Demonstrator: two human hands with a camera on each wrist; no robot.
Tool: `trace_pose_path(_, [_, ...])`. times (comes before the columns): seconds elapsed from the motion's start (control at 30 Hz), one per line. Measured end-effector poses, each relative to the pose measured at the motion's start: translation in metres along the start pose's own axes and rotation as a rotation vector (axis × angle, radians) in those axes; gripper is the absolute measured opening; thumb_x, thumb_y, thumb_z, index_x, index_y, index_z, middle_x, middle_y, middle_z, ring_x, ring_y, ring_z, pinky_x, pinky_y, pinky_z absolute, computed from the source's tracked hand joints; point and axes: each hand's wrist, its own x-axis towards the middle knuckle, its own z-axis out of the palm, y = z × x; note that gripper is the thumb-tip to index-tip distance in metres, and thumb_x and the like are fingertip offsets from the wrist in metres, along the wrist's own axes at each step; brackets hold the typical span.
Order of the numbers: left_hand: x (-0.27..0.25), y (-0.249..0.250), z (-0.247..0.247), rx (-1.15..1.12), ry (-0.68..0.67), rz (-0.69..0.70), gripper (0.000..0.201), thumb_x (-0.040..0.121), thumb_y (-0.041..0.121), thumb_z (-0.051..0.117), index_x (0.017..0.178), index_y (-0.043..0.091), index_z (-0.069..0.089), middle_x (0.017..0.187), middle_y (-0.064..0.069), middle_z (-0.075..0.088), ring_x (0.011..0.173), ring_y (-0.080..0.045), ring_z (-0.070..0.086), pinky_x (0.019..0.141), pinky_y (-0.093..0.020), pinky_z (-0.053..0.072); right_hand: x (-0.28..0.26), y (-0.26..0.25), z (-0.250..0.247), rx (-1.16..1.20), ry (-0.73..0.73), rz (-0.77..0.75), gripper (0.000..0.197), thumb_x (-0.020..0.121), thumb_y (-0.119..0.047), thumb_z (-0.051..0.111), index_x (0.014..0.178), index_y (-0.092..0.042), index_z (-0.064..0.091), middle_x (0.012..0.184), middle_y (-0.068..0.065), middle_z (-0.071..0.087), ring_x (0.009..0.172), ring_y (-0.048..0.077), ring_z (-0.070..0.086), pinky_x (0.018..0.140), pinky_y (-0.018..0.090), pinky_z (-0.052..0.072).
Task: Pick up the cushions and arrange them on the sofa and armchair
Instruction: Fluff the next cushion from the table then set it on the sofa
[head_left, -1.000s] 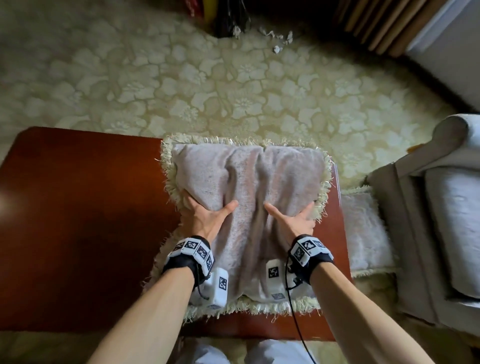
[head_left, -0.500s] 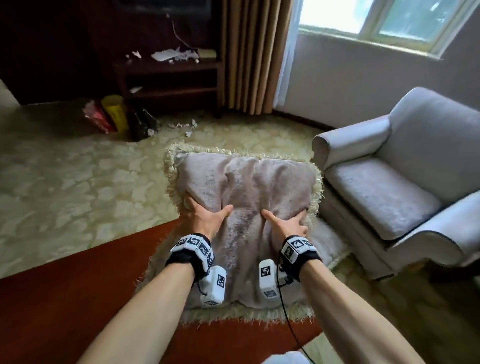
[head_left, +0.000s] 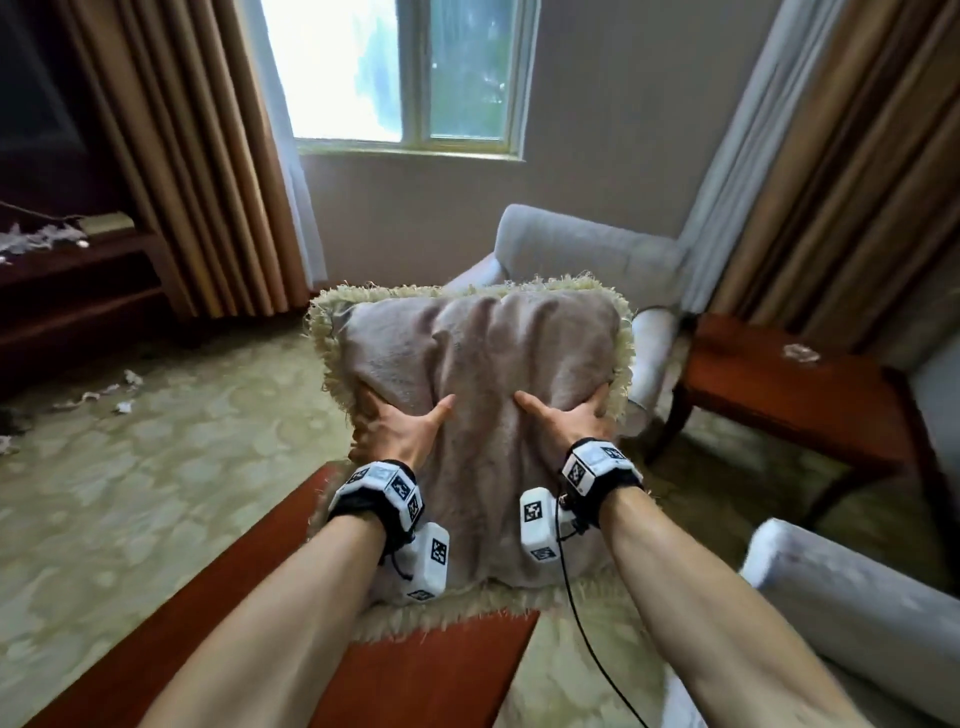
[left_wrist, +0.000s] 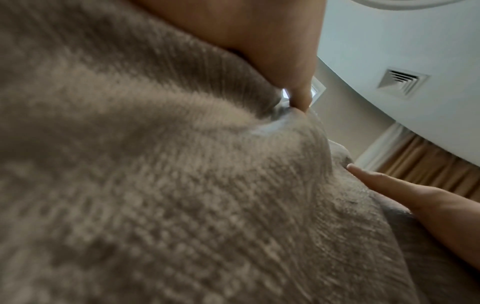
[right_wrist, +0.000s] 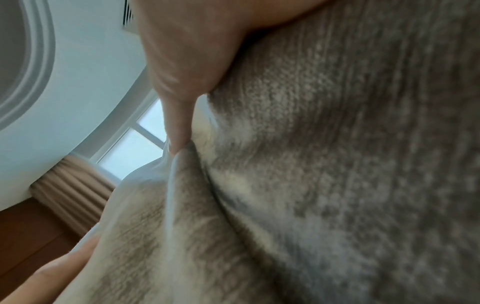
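In the head view I hold a plush grey-pink cushion with a cream fringe up in front of me. My left hand grips its left side and my right hand grips its right side. Both thumbs lie on the front and the fingers are hidden behind it. Directly behind the cushion stands the pale grey armchair. The grey sofa arm is at lower right. Cushion fabric fills the left wrist view, and cushion fabric fills the right wrist view.
A red-brown coffee table lies under my forearms, with a cream fringe on it. A wooden side table stands right of the armchair. Curtains and a window are behind. Paper scraps litter the carpet at left.
The cushion has come up off the coffee table in both hands and now stands more upright. My view has swung up and right, from the table to the armchair.
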Motion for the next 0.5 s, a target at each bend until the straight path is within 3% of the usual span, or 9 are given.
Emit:
trace_pose_path(0.1, [-0.027, 0.039, 0.047, 0.014, -0.095, 0.049, 0.136, 0.061, 0.084, 0.064, 0.157, 0.015, -0.002, 0.151, -0.027, 0.031, 0.136, -0.043, 0.037, 0.11, -0.054, 0.027, 0.022, 0.025, -0.059, 0.023, 0.092, 0.048, 0.152, 0.035, -0.084, 0.074, 0.155, -0.03, -0.001, 0.151, 0.02, 0.035, 0.137, 0.037, 0.037, 0.116, 0.045, 0.03])
trace_pose_path(0.23, [-0.074, 0.082, 0.108, 0.018, -0.183, 0.12, 0.139, 0.058, 0.087, 0.062, 0.157, 0.015, -0.003, 0.149, -0.028, 0.033, 0.137, -0.04, 0.035, 0.111, -0.054, 0.024, 0.041, 0.062, -0.141, 0.037, 0.183, 0.091, 0.141, 0.049, -0.074, 0.081, 0.156, -0.026, 0.002, 0.15, 0.022, 0.034, 0.139, 0.038, 0.034, 0.116, 0.044, 0.029])
trace_pose_path(0.5, [-0.176, 0.162, 0.217, 0.079, -0.365, 0.292, 0.138, 0.06, 0.088, 0.06, 0.156, 0.013, -0.005, 0.148, -0.029, 0.034, 0.136, -0.041, 0.036, 0.111, -0.051, 0.025, 0.068, 0.149, -0.289, 0.031, 0.366, 0.214, 0.144, 0.05, -0.081, 0.075, 0.156, -0.023, -0.002, 0.15, 0.022, 0.036, 0.138, 0.038, 0.035, 0.114, 0.045, 0.03])
